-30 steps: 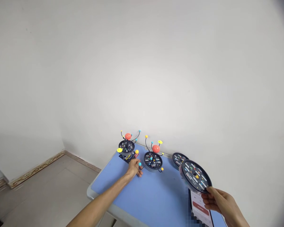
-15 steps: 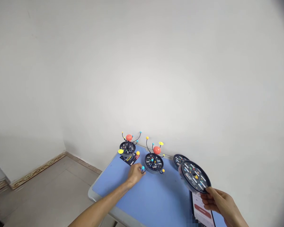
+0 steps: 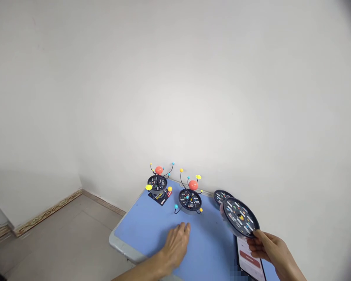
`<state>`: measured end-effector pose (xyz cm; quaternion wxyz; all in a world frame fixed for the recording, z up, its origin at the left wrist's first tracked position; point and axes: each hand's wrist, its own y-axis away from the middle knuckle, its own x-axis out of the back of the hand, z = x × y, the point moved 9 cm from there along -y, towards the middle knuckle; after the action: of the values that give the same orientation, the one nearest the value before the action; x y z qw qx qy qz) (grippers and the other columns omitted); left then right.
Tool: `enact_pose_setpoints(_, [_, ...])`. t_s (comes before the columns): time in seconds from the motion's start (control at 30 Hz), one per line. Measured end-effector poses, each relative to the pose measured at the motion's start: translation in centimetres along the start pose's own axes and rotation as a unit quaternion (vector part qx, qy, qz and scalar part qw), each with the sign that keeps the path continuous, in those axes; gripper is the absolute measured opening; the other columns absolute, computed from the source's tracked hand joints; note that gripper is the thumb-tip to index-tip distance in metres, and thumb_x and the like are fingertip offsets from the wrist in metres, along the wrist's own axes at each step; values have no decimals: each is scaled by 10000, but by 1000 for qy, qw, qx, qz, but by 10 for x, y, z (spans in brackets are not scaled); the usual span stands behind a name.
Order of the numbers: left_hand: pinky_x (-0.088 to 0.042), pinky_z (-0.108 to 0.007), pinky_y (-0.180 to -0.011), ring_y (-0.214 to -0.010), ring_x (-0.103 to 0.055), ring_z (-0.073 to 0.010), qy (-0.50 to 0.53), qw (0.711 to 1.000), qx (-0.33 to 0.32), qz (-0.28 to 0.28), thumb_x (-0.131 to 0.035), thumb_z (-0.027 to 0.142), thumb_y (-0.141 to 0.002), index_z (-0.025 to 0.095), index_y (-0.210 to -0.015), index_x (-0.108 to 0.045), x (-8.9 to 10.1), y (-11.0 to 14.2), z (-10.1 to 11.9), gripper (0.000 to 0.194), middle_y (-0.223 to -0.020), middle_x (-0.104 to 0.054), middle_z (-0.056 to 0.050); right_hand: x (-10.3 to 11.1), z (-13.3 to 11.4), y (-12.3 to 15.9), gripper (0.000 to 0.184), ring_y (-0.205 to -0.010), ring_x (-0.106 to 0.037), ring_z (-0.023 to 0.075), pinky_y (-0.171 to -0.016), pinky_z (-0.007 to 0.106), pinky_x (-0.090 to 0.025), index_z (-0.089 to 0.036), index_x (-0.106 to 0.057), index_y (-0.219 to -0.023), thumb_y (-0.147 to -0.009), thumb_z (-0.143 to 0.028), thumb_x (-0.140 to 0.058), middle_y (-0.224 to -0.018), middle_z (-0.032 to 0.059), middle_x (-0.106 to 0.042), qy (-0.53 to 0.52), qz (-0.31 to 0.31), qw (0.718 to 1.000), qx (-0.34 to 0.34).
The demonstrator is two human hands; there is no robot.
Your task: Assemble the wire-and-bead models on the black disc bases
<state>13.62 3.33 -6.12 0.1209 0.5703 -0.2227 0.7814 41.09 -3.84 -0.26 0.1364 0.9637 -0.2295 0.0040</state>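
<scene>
My right hand (image 3: 270, 249) pinches the rim of a round black base (image 3: 241, 216) printed with small planets, tilted above the table. My left hand (image 3: 177, 244) is over the blue tabletop with its fingers extended and nothing visible in them. Beyond it stands a solar system model (image 3: 193, 185) with a red ball and coloured balls on curved black arms, apart from the hand. Another solar system model (image 3: 158, 170) is farther left, at the back. A second round base (image 3: 220, 196) is partly hidden behind the held one.
A phone (image 3: 249, 259) with a lit screen lies below the held base. A dark printed card (image 3: 160, 200) lies by the left model. The blue table (image 3: 134, 224) has a pale rim and stands against a white wall (image 3: 175, 97). Tiled floor (image 3: 76, 242) is at left.
My left hand has moved away from the nearer model, toward me and slightly right. My right hand still holds the round base in almost the same place.
</scene>
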Motion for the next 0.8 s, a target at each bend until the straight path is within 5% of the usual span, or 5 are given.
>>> enact_pose_setpoints(0.2, [-529,-233,-534,-689,-692,-196,-222,958,-142,110,-573,-30,-772,60,-1383,-490,-11,-39,50,623,-826,-694,-105,-2,-2,1,328,-465,-616,164,-473,264,-557,-134,-640,-568,-571,-415,-810,-518,62,-675,-6,21,999,28])
enact_pose_setpoints(0.8, [-519,-244,-518,-654,-701,-215,-212,965,-93,120,-607,78,-842,51,-1230,-589,-12,-79,22,390,-808,-703,-148,-5,2,4,322,-475,-623,164,-506,266,-568,-116,-671,-574,-555,-391,-837,-519,48,-669,-8,-16,1000,-6])
